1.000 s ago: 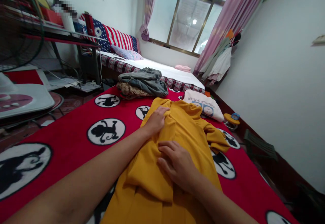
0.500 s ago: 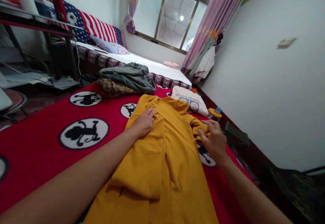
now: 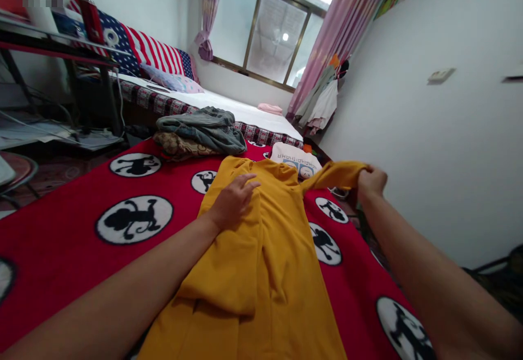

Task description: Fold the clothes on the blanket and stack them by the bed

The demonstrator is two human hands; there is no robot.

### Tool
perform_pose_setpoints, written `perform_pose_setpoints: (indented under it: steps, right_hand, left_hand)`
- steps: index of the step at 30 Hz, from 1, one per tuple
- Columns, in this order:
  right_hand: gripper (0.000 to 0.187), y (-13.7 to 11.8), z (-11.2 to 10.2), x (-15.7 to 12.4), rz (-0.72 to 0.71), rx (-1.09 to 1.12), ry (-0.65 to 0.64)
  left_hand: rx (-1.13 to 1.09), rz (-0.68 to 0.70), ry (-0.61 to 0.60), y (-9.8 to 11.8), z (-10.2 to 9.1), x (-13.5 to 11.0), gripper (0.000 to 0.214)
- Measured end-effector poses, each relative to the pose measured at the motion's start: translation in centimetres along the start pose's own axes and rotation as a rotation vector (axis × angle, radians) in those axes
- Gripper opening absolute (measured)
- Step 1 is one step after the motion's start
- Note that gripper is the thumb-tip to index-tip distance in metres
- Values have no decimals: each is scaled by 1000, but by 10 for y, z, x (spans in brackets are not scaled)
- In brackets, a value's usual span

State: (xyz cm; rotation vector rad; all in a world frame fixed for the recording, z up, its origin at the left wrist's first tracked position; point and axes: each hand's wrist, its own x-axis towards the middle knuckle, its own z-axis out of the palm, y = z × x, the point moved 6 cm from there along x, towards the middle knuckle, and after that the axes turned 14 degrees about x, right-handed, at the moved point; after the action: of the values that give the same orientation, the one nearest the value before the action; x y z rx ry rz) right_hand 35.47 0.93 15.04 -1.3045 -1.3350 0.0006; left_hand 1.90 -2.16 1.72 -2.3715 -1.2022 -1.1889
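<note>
A mustard-yellow garment (image 3: 269, 262) lies lengthwise on a red blanket (image 3: 73, 251) printed with black monkey figures in white circles. My left hand (image 3: 233, 199) rests flat on the garment's upper left part, fingers spread, pressing it down. My right hand (image 3: 371, 181) is closed on the end of the garment's right sleeve (image 3: 333, 175) and holds it stretched out to the right, lifted off the blanket.
A pile of grey and patterned clothes (image 3: 200, 131) lies at the blanket's far edge. A white printed garment (image 3: 296, 158) sits beyond the yellow one. Behind are a bed (image 3: 229, 107), a metal table (image 3: 49, 49) at left, a window and a white wall at right.
My right hand left the garment's middle, took the bunched right sleeve and pulled it out straight to the right. My left hand stayed pressed near the shoulder. The view turned right.
</note>
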Motion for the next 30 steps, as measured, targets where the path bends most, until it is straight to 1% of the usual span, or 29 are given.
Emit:
perform_pose_setpoints:
  steps: [1,2,3,4,5,6,7,8,9,10,11,13,15,17,18,20,21,23,25,27,29,30]
  right_hand:
    - [41,-21,11,0,-14,25,35]
    - [38,-44,25,-4,-50,81,13]
    - [38,-71,45,-14,-121,234,-129]
    - [42,-98,63,-29,-186,369,-305]
    - [44,-121,78,-48,-227,449,-484]
    - [44,-138,88,-69,-238,485,-635]
    - [41,-149,93,-89,-241,509,-739]
    - [35,-152,92,-108,-238,516,-802]
    - [28,-148,89,-122,-225,501,-823]
    - [23,-136,82,-134,-203,465,-810]
    - [21,-119,74,-143,-171,406,-778]
    - [21,-77,57,-156,-90,226,-714]
    - [30,-39,40,-169,-19,18,-705]
    - [45,-12,24,-184,73,-178,-741]
    - [51,-4,16,-192,127,-252,-766]
    - [60,3,3,-208,230,-325,-819]
    - [61,2,-2,-216,276,-320,-840]
    - [61,-1,-8,-229,375,-227,-864]
    - [62,-6,-10,-241,501,-47,-875]
    - [67,-9,-10,-253,644,162,-880]
    - [72,-10,-8,-262,764,321,-870]
    - [74,-10,-8,-265,808,370,-854]
  left_hand:
    - [-10,74,-8,8,-4,-1,34]
    - [-17,144,-20,15,-8,-2,33]
    - [-22,203,-29,22,-11,-4,33]
    - [-23,246,-38,26,-14,-6,32]
    - [-21,268,-42,29,-17,-8,31]
    - [-16,275,-44,30,-18,-9,30]
    - [-6,269,-49,30,-19,-9,30]
    - [13,253,-56,29,-19,-9,30]
    - [42,228,-62,27,-17,-9,30]
    - [81,193,-65,23,-16,-7,30]
    - [128,148,-63,19,-14,-6,33]
    - [227,23,-53,7,-9,-3,43]
    - [300,-117,-58,-5,-3,-2,53]
    - [330,-250,-92,-16,4,-3,59]
    - [331,-308,-117,-22,7,-5,60]
    - [314,-400,-167,-32,12,-7,63]
    - [302,-431,-194,-37,13,-8,64]
    - [271,-443,-270,-49,15,-8,63]
    - [235,-395,-369,-60,15,-8,60]
    - [204,-306,-469,-69,13,-7,55]
    - [210,-252,-535,-78,7,-8,55]
    - [231,-255,-548,-82,3,-9,57]
